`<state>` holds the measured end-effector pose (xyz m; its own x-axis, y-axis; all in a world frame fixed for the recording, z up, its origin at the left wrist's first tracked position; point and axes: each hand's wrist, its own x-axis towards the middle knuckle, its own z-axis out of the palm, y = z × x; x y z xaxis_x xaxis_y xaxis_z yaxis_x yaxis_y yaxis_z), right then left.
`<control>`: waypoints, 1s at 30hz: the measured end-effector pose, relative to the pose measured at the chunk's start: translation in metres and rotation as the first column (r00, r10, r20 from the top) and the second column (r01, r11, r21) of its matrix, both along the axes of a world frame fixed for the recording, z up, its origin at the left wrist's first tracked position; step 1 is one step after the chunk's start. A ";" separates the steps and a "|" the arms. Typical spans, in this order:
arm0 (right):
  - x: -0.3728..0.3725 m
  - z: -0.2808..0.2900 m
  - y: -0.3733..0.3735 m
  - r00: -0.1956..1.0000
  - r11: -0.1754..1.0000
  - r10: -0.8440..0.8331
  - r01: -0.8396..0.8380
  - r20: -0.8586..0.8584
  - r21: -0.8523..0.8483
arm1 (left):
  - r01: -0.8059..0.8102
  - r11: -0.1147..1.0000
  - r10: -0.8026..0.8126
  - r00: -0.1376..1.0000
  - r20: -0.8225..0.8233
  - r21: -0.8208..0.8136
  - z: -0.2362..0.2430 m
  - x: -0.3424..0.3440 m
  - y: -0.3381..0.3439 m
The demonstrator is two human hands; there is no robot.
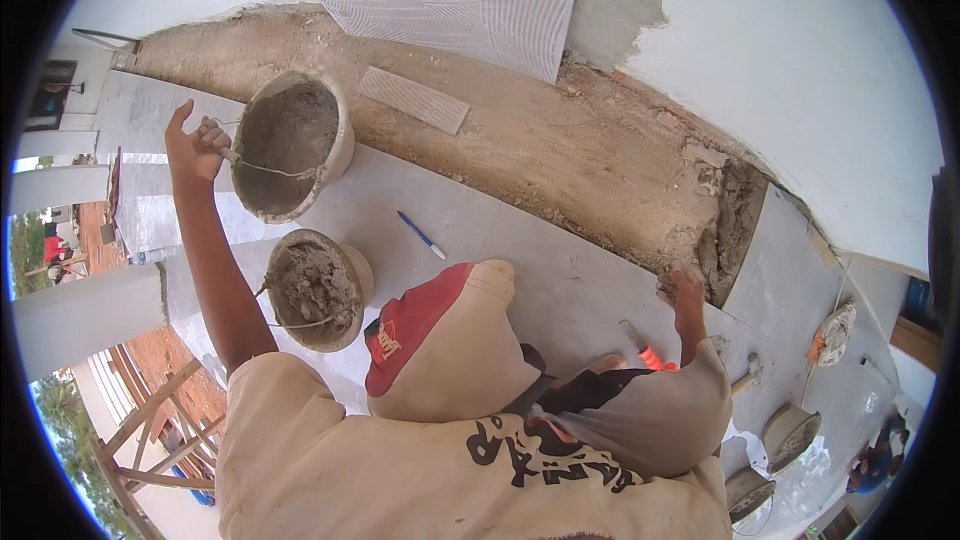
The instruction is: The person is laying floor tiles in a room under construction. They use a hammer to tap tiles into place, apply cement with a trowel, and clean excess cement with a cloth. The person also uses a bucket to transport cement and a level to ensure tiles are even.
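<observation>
My left hand (200,145) is closed around the grip of the wire handle (272,171) of a large bucket (340,145), its thumb pointing up. Grey wet mortar (292,125) lies in that bucket, which tilts toward me. A smaller bucket (362,275) with lumpy mortar stands just nearer, beside my left forearm. On the right, my right hand (684,292) is at the edge of the tiled floor, next to the bare strip. Its fingers are bent; anything within them is hidden. A tool with an orange-red handle (655,358) lies near my right wrist.
A bare earthen strip (560,170) runs along the wall, holding a narrow ridged tile piece (415,100). A large slab with combed ridges (450,0) leans beyond it. A blue pen (421,235) and hammer (747,373) lie on grey tiles (480,215). More buckets (790,435) stand right.
</observation>
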<state>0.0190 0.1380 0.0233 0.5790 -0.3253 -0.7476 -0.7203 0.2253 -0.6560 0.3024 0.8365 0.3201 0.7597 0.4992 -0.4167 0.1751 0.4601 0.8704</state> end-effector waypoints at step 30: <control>0.041 0.016 -0.019 0.985 0.981 0.168 -0.163 0.039 -0.106 | -0.063 0.976 0.182 0.761 -0.622 0.209 -0.169 -0.319 0.133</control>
<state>0.0603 0.1188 0.0393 0.6650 -0.2956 -0.6859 -0.7097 0.0359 -0.7036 -0.0171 0.9691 0.1513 0.2783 0.6755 -0.6829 0.6661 0.3765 0.6439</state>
